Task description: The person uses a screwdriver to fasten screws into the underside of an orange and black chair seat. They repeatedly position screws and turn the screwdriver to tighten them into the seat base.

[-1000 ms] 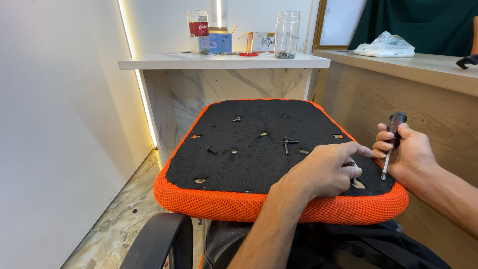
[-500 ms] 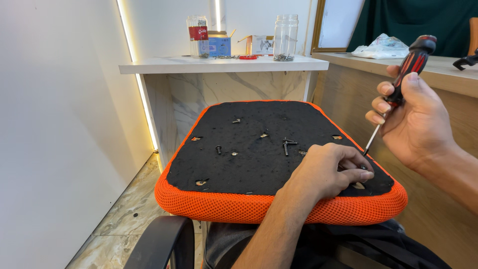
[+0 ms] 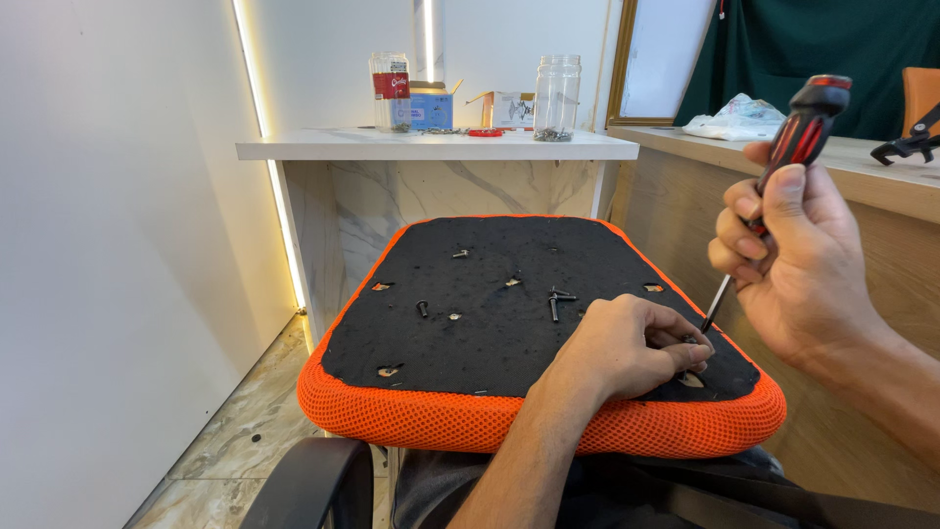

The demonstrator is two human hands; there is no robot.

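Note:
An orange mesh chair seat [image 3: 460, 416] lies upside down on my lap, its black underside [image 3: 509, 294] facing up with several mounting holes. Loose black screws [image 3: 556, 299] lie near its middle. My left hand [image 3: 627, 348] rests on the underside near the front right corner, fingertips pinched on a small screw at a hole there. My right hand [image 3: 793, 260] grips a red and black screwdriver [image 3: 798, 132] upright, its thin tip pointing down just beside my left fingertips.
A white marble-patterned counter [image 3: 431, 147] stands behind the seat with a glass jar [image 3: 556, 98], a plastic jar and small boxes. A wooden counter [image 3: 881, 176] runs along the right. A black armrest [image 3: 313, 485] sits at the bottom left, above tiled floor.
My right hand has lifted the screwdriver from low beside the seat's right edge to an upright hold above the corner. My left hand stayed at the front right hole.

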